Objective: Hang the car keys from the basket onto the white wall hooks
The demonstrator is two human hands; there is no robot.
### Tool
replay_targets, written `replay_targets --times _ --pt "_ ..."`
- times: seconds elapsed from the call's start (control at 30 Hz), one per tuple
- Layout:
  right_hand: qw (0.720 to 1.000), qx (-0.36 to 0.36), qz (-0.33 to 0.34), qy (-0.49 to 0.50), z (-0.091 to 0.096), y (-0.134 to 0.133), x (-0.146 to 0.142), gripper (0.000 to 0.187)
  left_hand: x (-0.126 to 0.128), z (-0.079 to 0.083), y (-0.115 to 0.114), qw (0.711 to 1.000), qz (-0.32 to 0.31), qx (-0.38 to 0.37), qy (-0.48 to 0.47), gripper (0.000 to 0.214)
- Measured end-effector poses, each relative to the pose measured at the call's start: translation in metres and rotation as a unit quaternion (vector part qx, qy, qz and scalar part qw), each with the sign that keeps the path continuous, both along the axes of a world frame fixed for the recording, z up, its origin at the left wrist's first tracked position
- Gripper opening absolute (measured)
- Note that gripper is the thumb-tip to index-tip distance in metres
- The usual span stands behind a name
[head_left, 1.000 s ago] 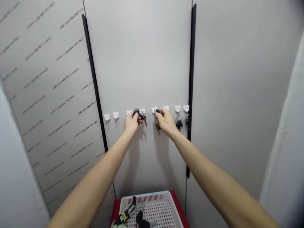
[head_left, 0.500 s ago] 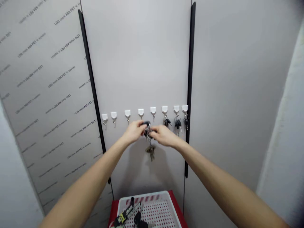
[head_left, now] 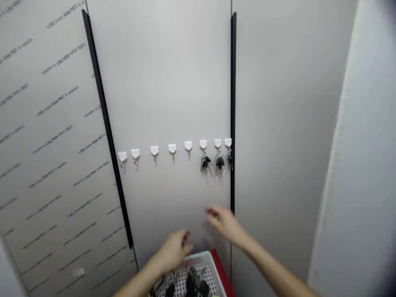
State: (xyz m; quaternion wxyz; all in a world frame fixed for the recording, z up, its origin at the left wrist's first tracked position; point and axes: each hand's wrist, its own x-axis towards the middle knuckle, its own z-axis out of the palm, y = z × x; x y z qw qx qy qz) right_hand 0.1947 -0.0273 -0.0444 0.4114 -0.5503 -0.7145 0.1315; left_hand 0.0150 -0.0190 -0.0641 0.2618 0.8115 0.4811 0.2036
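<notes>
My left hand point(head_left: 175, 249) is over the near-left part of a white perforated basket point(head_left: 213, 264), fingers loosely curled and thumb apart, with nothing seen in it. Above the basket's right side hovers my right hand point(head_left: 224, 222), slightly blurred, also without anything visible in its parted fingers. A bunch of keys point(head_left: 194, 282) lies inside the basket, below and between the hands. Other dark items beside it are partly covered by my left hand and wrist.
Several white adhesive hooks point(head_left: 172, 149) run in a row across the pale panel. Key bunches hang from the three rightmost, one being this black-headed set point(head_left: 220, 162). Long black handles point(head_left: 233, 103) flank the panel. Something red point(head_left: 221, 272) lies under the basket.
Both hands have dropped from the hook row toward the basket and moved apart. The key bunch they held is out of them, and a bunch now lies in the basket. The view has shifted.
</notes>
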Motion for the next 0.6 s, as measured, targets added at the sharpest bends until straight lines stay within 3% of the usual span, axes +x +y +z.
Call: replay_targets --times 0.1,0.17,0.23,0.37,0.5,0.6 --pt "0.960 0.189 -0.183 0.095 0.068 0.019 0.027 0.035 0.030 0.063 0.025 0.989 0.035 0.072 -0.124 0.043" --pt "0.944 0.221 -0.229 0.087 0.098 0.032 0.035 0.042 0.055 0.100 0.041 0.971 0.078 0.104 -0.199 0.046" --pt "0.945 0.216 -0.239 0.060 0.112 0.041 0.037 0.043 0.079 0.126 0.053 0.957 0.114 0.136 -0.229 0.044" --pt "0.954 0.182 -0.229 0.063 0.121 0.049 0.038 0.026 0.106 0.144 0.068 0.953 0.126 0.167 -0.218 0.022" --pt "0.949 0.187 -0.232 0.105 0.143 0.050 0.043 0.025 0.105 0.153 0.069 0.951 0.163 0.159 -0.208 0.018" --pt "0.961 0.146 -0.226 0.066 0.165 0.050 0.045 0.023 0.098 0.170 0.062 0.946 0.186 0.182 -0.194 0.019"
